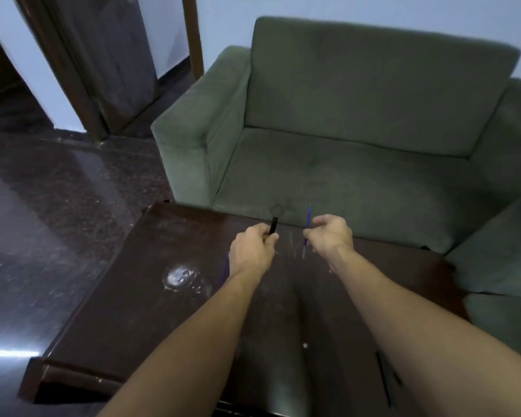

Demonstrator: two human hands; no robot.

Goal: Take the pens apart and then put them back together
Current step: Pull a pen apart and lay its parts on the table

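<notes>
My left hand (253, 251) grips a black pen barrel (273, 225) whose end sticks up past my fingers. A thin blue line (224, 267) shows just left of that wrist; it looks like another refill. My right hand (331, 234) pinches a slim blue refill (309, 216) that points upward, apart from the barrel. Both hands hover over the far part of a dark glossy table (151, 296). A dark pen-like stick (384, 377) lies near the table's front right, beside my right forearm.
A green sofa (358, 121) stands right behind the table and wraps round its right side. Glare and white smudges (181, 278) mark the table top left of my hands. Dark polished floor (51, 188) and a wooden door frame (82, 70) lie to the left.
</notes>
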